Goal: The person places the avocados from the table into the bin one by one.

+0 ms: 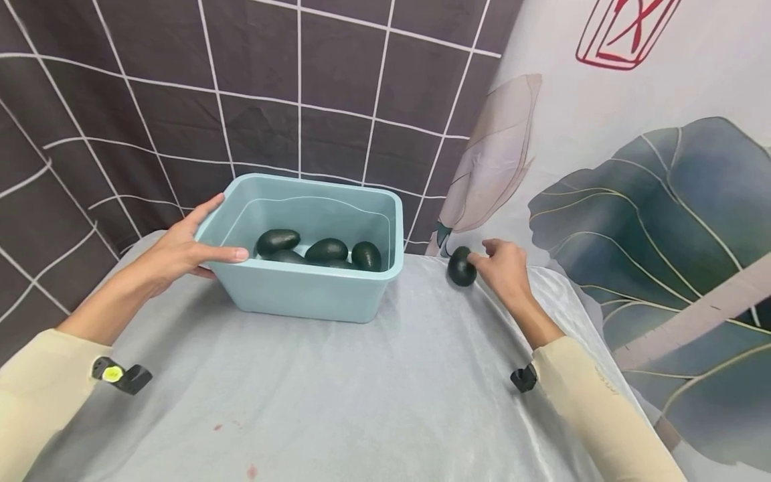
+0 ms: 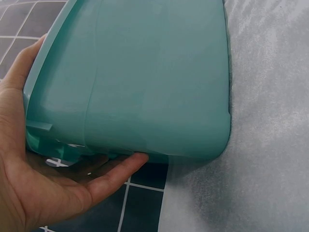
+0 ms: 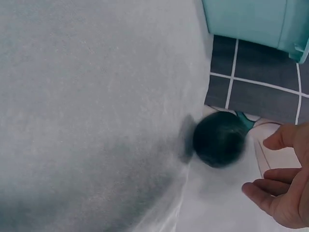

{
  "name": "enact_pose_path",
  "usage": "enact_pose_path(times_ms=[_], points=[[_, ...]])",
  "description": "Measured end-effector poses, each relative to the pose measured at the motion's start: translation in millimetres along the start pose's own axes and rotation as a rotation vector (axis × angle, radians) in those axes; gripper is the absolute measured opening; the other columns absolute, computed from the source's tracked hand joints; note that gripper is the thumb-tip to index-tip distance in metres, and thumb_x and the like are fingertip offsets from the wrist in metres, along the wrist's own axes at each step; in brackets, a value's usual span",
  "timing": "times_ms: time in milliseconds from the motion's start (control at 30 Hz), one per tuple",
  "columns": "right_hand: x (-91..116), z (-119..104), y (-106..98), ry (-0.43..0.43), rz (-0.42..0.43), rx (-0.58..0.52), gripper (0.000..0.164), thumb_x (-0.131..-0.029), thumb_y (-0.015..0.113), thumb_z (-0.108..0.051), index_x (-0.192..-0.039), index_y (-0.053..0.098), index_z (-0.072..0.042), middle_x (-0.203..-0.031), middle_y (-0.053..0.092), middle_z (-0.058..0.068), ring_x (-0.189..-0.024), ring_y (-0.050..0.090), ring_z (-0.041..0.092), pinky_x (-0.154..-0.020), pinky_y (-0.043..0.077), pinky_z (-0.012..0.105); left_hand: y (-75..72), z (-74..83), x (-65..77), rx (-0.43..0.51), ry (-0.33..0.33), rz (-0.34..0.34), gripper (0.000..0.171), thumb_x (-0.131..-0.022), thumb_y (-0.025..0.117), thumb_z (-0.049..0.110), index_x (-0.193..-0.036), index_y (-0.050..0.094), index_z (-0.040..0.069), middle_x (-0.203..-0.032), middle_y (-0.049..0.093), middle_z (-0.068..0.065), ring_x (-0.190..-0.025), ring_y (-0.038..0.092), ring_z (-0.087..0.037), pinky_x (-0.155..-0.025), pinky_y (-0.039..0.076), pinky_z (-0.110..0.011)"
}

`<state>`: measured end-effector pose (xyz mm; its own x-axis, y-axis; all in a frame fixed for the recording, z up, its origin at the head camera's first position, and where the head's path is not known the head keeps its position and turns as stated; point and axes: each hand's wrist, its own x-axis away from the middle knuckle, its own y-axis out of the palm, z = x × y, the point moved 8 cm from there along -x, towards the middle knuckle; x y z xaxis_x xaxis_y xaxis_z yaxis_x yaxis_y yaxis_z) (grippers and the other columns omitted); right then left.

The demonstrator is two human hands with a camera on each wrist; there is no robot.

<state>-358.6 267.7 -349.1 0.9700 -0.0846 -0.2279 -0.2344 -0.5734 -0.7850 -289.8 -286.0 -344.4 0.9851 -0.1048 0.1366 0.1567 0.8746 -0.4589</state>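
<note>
A light blue plastic bin (image 1: 307, 291) stands toward the back of the cloth-covered table. Inside lie several dark green avocados (image 1: 326, 250). My left hand (image 1: 177, 248) grips the bin's left end, thumb along the front rim and other fingers spread over the end wall; the left wrist view shows the hand (image 2: 53, 179) at the rim and side. Off to the right, a single avocado (image 1: 461, 267) sits near the table's back edge. My right hand (image 1: 504, 271) is beside it, and in the right wrist view its parted, bent fingers (image 3: 263, 195) stand a little away from the avocado (image 3: 219, 139).
A pale grey cloth (image 1: 313, 395) covers the table. Behind it hangs a dark curtain (image 1: 337, 67) with white grid lines. On the right is a white curtain printed with large leaves (image 1: 638, 221). Small black devices (image 1: 523, 379) are worn at both wrists.
</note>
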Motion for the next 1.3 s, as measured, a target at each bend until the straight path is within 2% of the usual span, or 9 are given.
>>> enact_pose_path(times_ms=[200, 300, 400, 567, 667, 867, 967, 1033, 1300], points=[[1, -2, 16, -0.001, -0.057, 0.031, 0.058, -0.101, 0.077, -0.034, -0.137, 0.075, 0.011, -0.134, 0.077, 0.033, -0.131, 0.072, 0.05, -0.11, 0.057, 0.062, -1.6, -2.1, 0.8, 0.004, -0.002, 0.0, 0.125, -0.1, 0.086, 0.031, -0.182, -0.009, 0.042, -0.182, 0.022, -0.032, -0.155, 0.039, -0.046, -0.087, 0.064, -0.039], [0, -5, 27, -0.005, -0.067, 0.046, 0.046, -0.099, 0.08, -0.038, -0.107, 0.082, 0.006, -0.097, 0.08, 0.023, -0.103, 0.073, 0.044, -0.089, 0.059, 0.054, -1.9, -3.0, 0.9, 0.002, -0.004, -0.002, 0.126, -0.1, 0.086, 0.031, -0.182, -0.009, 0.042, -0.182, 0.021, -0.032, -0.155, 0.039, -0.047, -0.087, 0.064, -0.04], [0, -6, 36, 0.015, -0.089, 0.06, 0.046, -0.097, 0.082, -0.043, -0.081, 0.07, -0.001, -0.069, 0.06, 0.007, -0.083, 0.058, 0.035, -0.07, 0.047, 0.043, -1.6, -3.9, 1.1, 0.001, -0.009, -0.005, 0.126, -0.1, 0.086, 0.031, -0.182, -0.01, 0.041, -0.183, 0.02, -0.032, -0.156, 0.039, -0.047, -0.089, 0.064, -0.042], [-2, -3, 44, 0.078, -0.122, 0.08, 0.049, -0.094, 0.086, -0.045, -0.088, 0.07, 0.001, -0.077, 0.065, 0.009, -0.088, 0.058, 0.034, -0.071, 0.046, 0.04, 0.2, -3.0, 1.0, 0.01, -0.007, -0.008, 0.126, -0.1, 0.086, 0.031, -0.182, -0.01, 0.041, -0.183, 0.02, -0.032, -0.156, 0.039, -0.047, -0.092, 0.064, -0.046], [-14, 15, 54, 0.083, -0.122, 0.108, 0.053, -0.088, 0.091, -0.049, -0.084, 0.07, -0.001, -0.081, 0.069, 0.015, -0.086, 0.059, 0.035, -0.071, 0.049, 0.047, 1.0, -1.4, 0.9, 0.013, -0.003, -0.008, 0.126, -0.1, 0.086, 0.031, -0.182, -0.009, 0.042, -0.183, 0.021, -0.031, -0.156, 0.039, -0.047, -0.092, 0.064, -0.046], [-58, 88, 92, 0.063, -0.095, 0.186, 0.05, -0.077, 0.097, -0.052, -0.082, 0.074, -0.008, -0.081, 0.074, 0.011, -0.077, 0.063, 0.03, -0.069, 0.052, 0.049, 1.0, 1.1, 0.6, 0.005, 0.002, -0.003, 0.127, -0.099, 0.086, 0.031, -0.182, -0.009, 0.041, -0.183, 0.021, -0.032, -0.156, 0.039, -0.048, -0.091, 0.064, -0.047], [-64, 99, 95, 0.05, -0.084, 0.16, 0.048, -0.075, 0.098, -0.048, -0.087, 0.077, -0.006, -0.083, 0.077, 0.012, -0.077, 0.064, 0.031, -0.069, 0.052, 0.046, 0.4, 1.4, 0.5, 0.007, 0.004, -0.001, 0.127, -0.099, 0.086, 0.031, -0.182, -0.009, 0.041, -0.182, 0.021, -0.032, -0.156, 0.039, -0.048, -0.091, 0.064, -0.047], [-62, 97, 91, 0.019, -0.077, 0.133, 0.047, -0.076, 0.097, -0.048, -0.087, 0.079, -0.007, -0.081, 0.077, 0.01, -0.076, 0.063, 0.028, -0.068, 0.051, 0.045, 0.0, 1.0, 0.6, 0.008, 0.004, 0.0, 0.126, -0.099, 0.086, 0.031, -0.182, -0.009, 0.041, -0.182, 0.022, -0.032, -0.155, 0.039, -0.047, -0.091, 0.064, -0.047], [-3, -2, 27, -0.033, -0.04, 0.09, 0.036, -0.087, 0.087, -0.026, -0.1, 0.08, 0.006, -0.093, 0.08, 0.026, -0.082, 0.065, 0.037, -0.072, 0.049, 0.042, -0.2, 0.0, 0.9, 0.004, -0.003, 0.0, 0.126, -0.1, 0.086, 0.031, -0.182, -0.009, 0.042, -0.182, 0.023, -0.03, -0.154, 0.041, -0.045, -0.092, 0.064, -0.045]])
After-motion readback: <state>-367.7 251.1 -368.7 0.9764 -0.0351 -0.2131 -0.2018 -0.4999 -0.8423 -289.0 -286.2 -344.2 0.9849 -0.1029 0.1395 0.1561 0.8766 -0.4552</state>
